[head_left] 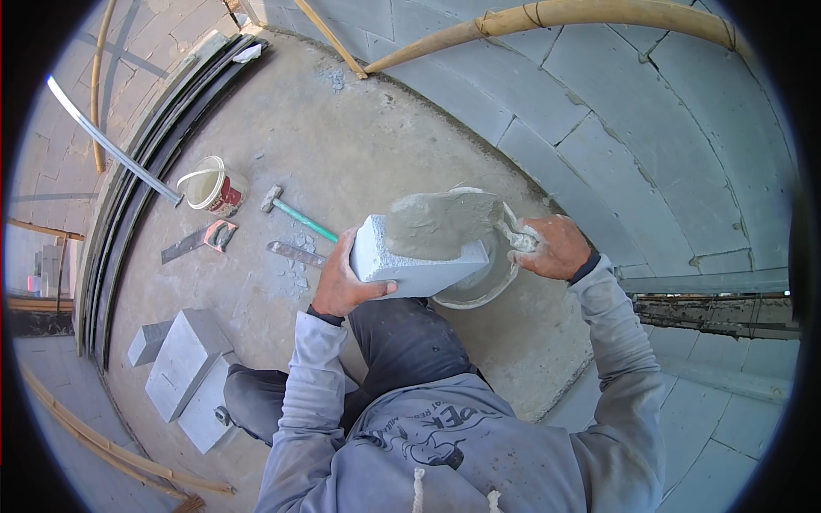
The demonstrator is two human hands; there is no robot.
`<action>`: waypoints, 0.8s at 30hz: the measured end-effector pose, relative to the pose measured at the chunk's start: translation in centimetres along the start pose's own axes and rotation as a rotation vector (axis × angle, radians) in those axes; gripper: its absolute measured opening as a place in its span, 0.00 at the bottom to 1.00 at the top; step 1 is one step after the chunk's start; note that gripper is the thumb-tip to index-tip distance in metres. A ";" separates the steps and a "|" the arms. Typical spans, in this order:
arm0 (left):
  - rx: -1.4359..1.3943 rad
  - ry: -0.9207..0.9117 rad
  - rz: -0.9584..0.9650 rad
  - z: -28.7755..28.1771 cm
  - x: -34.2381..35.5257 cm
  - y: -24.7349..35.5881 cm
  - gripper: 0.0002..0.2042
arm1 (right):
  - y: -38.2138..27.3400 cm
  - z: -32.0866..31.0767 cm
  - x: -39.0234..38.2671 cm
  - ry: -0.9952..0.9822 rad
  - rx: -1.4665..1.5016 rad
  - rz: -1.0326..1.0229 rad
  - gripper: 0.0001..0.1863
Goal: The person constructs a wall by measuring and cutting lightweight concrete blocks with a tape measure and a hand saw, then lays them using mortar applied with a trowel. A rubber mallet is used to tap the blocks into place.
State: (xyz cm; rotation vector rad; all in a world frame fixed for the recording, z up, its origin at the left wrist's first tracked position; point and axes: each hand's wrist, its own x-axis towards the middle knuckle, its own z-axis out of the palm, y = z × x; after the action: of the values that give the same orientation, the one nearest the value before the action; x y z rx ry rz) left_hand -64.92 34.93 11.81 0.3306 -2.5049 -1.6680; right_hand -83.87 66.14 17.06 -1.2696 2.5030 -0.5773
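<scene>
A pale grey aerated concrete block is held up above my thigh by my left hand, which wraps around its left end. My right hand is closed around the handle of a mortar-smeared trowel. The trowel's broad blade lies over the block's upper face, coated in wet grey mortar. Behind and below the block stands a round mixing bucket, partly hidden by the block and the trowel.
Left of the block lie a green-handled hammer, a long flat blade and a handsaw. A small white bucket stands farther left. Several blocks rest by my left knee. A block wall rises at the right.
</scene>
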 end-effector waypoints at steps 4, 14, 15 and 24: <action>-0.092 0.058 0.017 -1.2 -0.9 0.2 0.49 | 0.1 -0.2 -0.7 -0.028 0.001 0.076 0.22; -0.337 0.176 -0.023 -4.2 -2.3 1.8 0.50 | 0.1 0.0 -0.9 0.307 -0.130 -0.077 0.24; -0.335 0.184 -0.017 -4.3 -2.3 1.7 0.50 | -0.1 -0.3 -0.5 0.284 -0.134 -0.057 0.25; -0.296 0.221 0.060 -2.5 -2.2 0.8 0.45 | -8.7 -2.7 3.7 0.313 -0.259 -0.311 0.20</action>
State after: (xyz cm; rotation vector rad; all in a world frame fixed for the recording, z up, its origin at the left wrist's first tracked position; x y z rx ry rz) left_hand -62.29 33.50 13.61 0.3798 -2.0564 -1.8329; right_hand -81.02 59.10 23.30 -1.8134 2.7185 -0.5704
